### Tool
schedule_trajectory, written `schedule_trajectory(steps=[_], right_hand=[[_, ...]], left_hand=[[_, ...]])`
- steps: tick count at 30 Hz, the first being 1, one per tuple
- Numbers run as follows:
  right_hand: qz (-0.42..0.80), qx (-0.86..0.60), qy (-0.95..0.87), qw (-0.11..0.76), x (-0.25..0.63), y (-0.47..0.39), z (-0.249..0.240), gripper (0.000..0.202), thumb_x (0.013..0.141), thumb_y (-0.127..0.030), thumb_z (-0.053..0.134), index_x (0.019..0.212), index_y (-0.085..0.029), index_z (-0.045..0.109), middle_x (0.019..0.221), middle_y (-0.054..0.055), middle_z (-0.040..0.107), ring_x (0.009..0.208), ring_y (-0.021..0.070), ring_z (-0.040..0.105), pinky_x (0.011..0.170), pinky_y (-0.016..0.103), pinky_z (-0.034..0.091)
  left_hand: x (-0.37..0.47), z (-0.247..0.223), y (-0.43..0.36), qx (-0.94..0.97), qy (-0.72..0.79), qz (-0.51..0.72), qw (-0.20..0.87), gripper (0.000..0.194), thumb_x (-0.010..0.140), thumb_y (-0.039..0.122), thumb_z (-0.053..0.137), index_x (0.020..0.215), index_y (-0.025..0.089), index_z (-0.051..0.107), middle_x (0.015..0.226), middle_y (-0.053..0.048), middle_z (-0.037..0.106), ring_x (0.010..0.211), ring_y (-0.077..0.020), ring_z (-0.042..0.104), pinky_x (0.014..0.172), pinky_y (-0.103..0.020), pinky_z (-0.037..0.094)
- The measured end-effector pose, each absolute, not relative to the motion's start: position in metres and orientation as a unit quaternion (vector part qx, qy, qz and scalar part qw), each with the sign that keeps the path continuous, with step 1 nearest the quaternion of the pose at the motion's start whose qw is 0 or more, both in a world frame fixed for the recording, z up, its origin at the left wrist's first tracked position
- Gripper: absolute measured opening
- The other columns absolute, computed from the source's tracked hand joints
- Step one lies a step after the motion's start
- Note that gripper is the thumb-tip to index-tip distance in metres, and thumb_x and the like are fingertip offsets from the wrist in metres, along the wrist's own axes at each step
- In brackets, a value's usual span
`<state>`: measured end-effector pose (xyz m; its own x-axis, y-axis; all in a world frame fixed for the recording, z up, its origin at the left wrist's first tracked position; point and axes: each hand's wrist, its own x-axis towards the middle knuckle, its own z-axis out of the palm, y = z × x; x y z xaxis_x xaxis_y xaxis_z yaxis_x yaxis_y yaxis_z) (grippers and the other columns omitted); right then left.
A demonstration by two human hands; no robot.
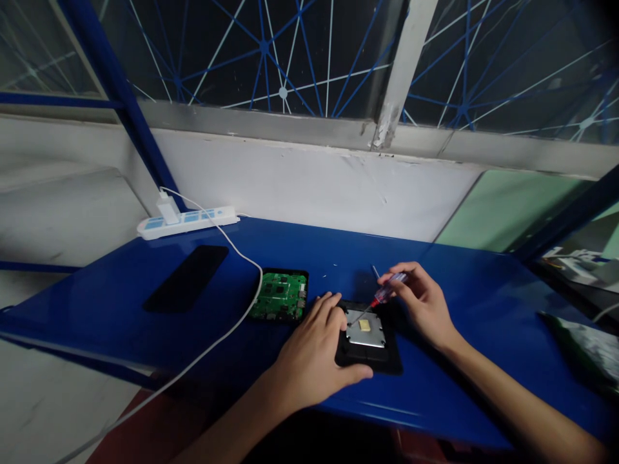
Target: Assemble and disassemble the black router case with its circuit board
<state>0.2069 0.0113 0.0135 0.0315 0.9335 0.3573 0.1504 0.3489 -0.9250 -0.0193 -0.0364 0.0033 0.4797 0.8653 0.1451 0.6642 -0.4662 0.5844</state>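
My right hand is closed around the clear, purplish handle of a screwdriver. The screwdriver's thin shaft slants down to the left, and its tip is at the left part of a silver metal plate. That plate lies inside a black plastic cover, with a small yellowish pad on its middle. My left hand grips the cover from its left side, fingers at the far edge and thumb along the near edge. Left of it lies a green circuit board in a black casing.
A white cable runs across the blue table and over the board casing's edge. At the back left are a white power strip with a plugged-in adapter and a flat black panel. A green-and-silver bag lies right.
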Motion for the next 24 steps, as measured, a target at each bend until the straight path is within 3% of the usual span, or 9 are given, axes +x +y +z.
schedule_trajectory(steps=[24], right_hand=[[0.337, -0.444, -0.618, 0.554, 0.2034, 0.0075, 0.0195, 0.019, 0.088, -0.039, 0.066, 0.097, -0.024, 0.060, 0.085, 0.003, 0.073, 0.064, 0.0153, 0.067, 0.065, 0.032, 0.058]], left_hand=[[-0.0197, 0.0034, -0.0378, 0.825, 0.473, 0.198, 0.239, 0.059, 0.071, 0.047, 0.084, 0.115, 0.022, 0.055, 0.158, -0.016, 0.036, 0.147, -0.0407, 0.029, 0.114, -0.063, 0.034]])
